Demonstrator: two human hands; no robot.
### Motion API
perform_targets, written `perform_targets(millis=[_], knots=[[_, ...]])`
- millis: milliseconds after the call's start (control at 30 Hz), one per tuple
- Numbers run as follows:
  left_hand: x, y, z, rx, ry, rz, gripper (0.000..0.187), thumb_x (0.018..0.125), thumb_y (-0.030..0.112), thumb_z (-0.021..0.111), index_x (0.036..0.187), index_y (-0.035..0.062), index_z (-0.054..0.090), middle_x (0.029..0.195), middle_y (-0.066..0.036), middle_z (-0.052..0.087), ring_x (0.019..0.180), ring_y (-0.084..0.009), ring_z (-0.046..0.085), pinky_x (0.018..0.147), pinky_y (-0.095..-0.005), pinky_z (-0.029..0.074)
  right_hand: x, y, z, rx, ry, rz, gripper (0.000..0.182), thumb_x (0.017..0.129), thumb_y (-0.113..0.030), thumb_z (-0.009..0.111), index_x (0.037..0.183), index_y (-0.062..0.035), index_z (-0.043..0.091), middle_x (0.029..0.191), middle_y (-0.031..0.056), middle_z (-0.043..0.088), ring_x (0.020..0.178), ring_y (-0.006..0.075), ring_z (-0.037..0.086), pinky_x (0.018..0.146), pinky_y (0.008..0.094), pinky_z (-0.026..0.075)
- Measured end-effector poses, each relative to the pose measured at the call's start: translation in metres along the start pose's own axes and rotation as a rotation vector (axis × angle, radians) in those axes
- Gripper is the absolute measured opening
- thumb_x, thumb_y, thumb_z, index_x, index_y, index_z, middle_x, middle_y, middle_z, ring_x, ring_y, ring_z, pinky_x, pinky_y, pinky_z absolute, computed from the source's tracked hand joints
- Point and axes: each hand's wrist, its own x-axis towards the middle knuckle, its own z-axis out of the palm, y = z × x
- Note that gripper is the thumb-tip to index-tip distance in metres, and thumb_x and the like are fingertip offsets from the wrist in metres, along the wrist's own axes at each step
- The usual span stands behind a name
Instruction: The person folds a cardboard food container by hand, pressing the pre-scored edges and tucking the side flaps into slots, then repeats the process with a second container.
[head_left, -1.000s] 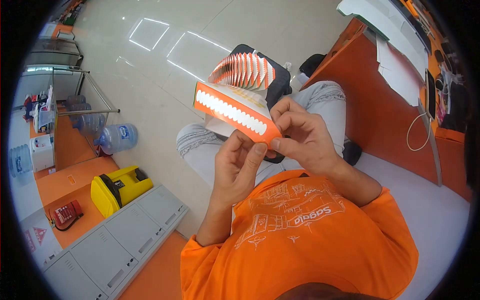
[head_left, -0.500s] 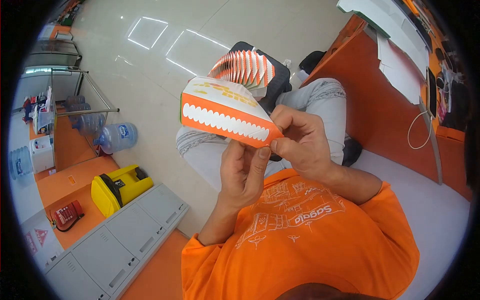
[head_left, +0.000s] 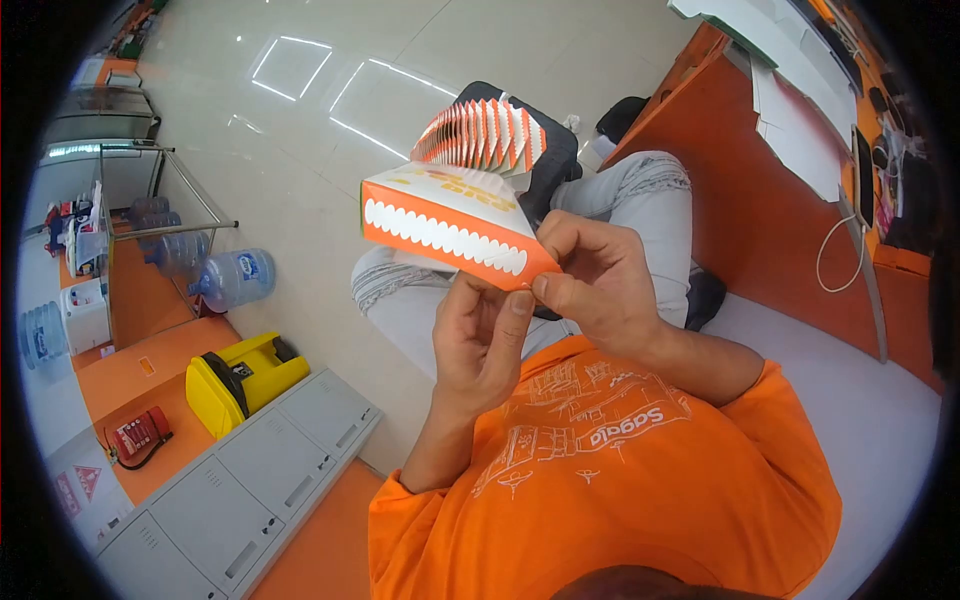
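An orange and white printed carton (head_left: 445, 235) with a scalloped white strip along its side is held up in front of my lap. My left hand (head_left: 482, 335) pinches its lower edge between thumb and fingers. Closed on the carton's right corner is my right hand (head_left: 597, 275), its thumb near my left thumb. Just beyond the carton, a row of folded orange and white cartons (head_left: 485, 135) stands fanned out on a black seat or bag (head_left: 560, 150).
Water bottles (head_left: 235, 278), a yellow bin (head_left: 245, 380), a fire extinguisher (head_left: 140, 435) and grey lockers (head_left: 250, 475) are at the left. An orange desk panel (head_left: 730, 190) rises at the right, with white sheets (head_left: 795, 130) and a cable (head_left: 835, 260) near it.
The carton has tilted slightly, and its right end has shifted a little left with both hands. Both hands still grip it. The view has moved slightly.
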Motion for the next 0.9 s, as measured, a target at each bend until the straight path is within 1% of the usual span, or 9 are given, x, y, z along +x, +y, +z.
perform_targets(millis=[167,233,267,333,467,533,667,733,900], knots=[[0.004,0.010,-0.007,-0.097,0.079,-0.075,0.017,0.105,0.004,0.051,0.120,-0.0053,0.051,0.112,-0.013,0.068,0.100,-0.0169,0.067,0.088,-0.0312,0.056,0.000,-0.001,-0.009,-0.157,-0.062,-0.029,0.018,0.085,0.002,0.072,0.099,-0.0020,0.063,0.096,0.0020,0.060,0.088,0.0063,0.056,0.079,0.0251,0.049],[0.004,0.013,-0.015,-0.192,0.068,-0.147,0.020,0.105,0.010,0.053,0.118,-0.0051,0.052,0.110,-0.015,0.068,0.092,-0.0173,0.068,0.079,-0.0309,0.057,0.006,-0.002,-0.018,-0.681,-0.085,-0.421,0.036,0.077,0.003,0.076,0.110,-0.0053,0.063,0.105,0.0051,0.061,0.094,0.0144,0.059,0.082,0.0301,0.049],[0.003,0.011,-0.017,-0.191,0.071,-0.146,0.020,0.105,0.010,0.053,0.118,-0.0051,0.052,0.110,-0.015,0.068,0.092,-0.0173,0.068,0.079,-0.0309,0.057,0.009,-0.004,-0.021,-0.679,-0.088,-0.420,0.036,0.077,0.003,0.076,0.110,-0.0053,0.063,0.105,0.0051,0.061,0.094,0.0144,0.059,0.082,0.0301,0.049],[0.003,0.006,-0.020,-0.153,0.080,-0.152,0.024,0.105,0.015,0.056,0.117,-0.0050,0.054,0.111,-0.014,0.068,0.089,-0.0162,0.065,0.078,-0.0301,0.055,0.016,-0.008,-0.026,-0.877,-0.172,-0.564,0.051,0.071,0.000,0.080,0.119,-0.0074,0.062,0.114,0.0081,0.062,0.103,0.0233,0.060,0.083,0.0340,0.049],[0.007,0.011,-0.017,-0.136,0.143,-0.137,0.021,0.104,0.012,0.057,0.117,-0.0044,0.056,0.111,-0.013,0.068,0.089,-0.0147,0.062,0.079,-0.0306,0.053,0.017,0.005,-0.030,-0.992,-0.178,-0.711,0.046,0.073,0.000,0.080,0.117,-0.0058,0.065,0.116,0.0095,0.065,0.100,0.0271,0.063,0.082,0.0346,0.050],[0.007,0.013,-0.019,-0.081,0.110,-0.141,0.022,0.103,0.011,0.058,0.119,-0.0046,0.056,0.110,-0.011,0.068,0.092,-0.0137,0.061,0.081,-0.0307,0.051,0.017,0.009,-0.034,-1.040,-0.176,-0.854,0.033,0.077,0.000,0.079,0.107,-0.0044,0.067,0.114,0.0121,0.066,0.093,0.0277,0.066,0.080,0.0357,0.050],[0.008,0.014,-0.024,0.002,0.109,-0.123,0.018,0.102,0.008,0.058,0.116,-0.0040,0.057,0.107,-0.010,0.067,0.092,-0.0120,0.060,0.083,-0.0284,0.050,0.015,0.008,-0.028,-0.934,-0.078,-0.688,0.019,0.083,0.001,0.076,0.099,-0.0019,0.067,0.105,0.0120,0.066,0.083,0.0246,0.066,0.084,0.0374,0.052],[0.007,0.008,-0.025,0.179,0.163,-0.051,0.013,0.100,0.004,0.061,0.110,-0.0040,0.057,0.099,-0.008,0.066,0.089,-0.0103,0.061,0.082,-0.0267,0.050,0.015,0.005,-0.026,-0.587,-0.107,-0.427,0.015,0.088,0.000,0.073,0.102,-0.0008,0.067,0.104,0.0123,0.066,0.091,0.0197,0.063,0.080,0.0287,0.048],[0.009,0.000,-0.014,0.337,0.256,0.064,0.010,0.096,-0.003,0.066,0.098,-0.0031,0.057,0.090,-0.006,0.066,0.081,-0.0090,0.062,0.075,-0.0250,0.052,0.012,-0.004,-0.014,-0.582,-0.118,-0.427,0.012,0.089,-0.001,0.072,0.099,0.0000,0.069,0.098,0.0088,0.063,0.088,0.0158,0.060,0.078,0.0267,0.047]])
